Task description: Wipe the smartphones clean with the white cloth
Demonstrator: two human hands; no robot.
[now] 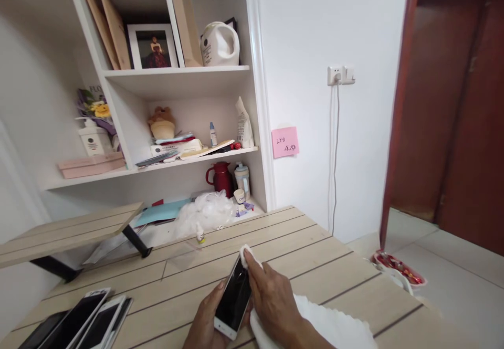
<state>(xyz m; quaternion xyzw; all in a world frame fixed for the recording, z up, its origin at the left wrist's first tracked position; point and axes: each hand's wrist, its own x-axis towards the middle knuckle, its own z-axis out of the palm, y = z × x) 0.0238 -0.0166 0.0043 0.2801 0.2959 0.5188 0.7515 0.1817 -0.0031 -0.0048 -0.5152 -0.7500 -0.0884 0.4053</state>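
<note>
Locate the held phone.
In the head view, the phone is low, just left of centre, in the left hand; the right hand holds a white cloth at its far end.

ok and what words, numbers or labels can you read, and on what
"25", then an unclear mark, on the pink note; its lower handwriting unclear
"FLO" on something pale behind the flowers
"CH", rest unclear, on the small cup
Too small to read: labels on jug, pump bottle, pouch, box, blue bottle
</note>
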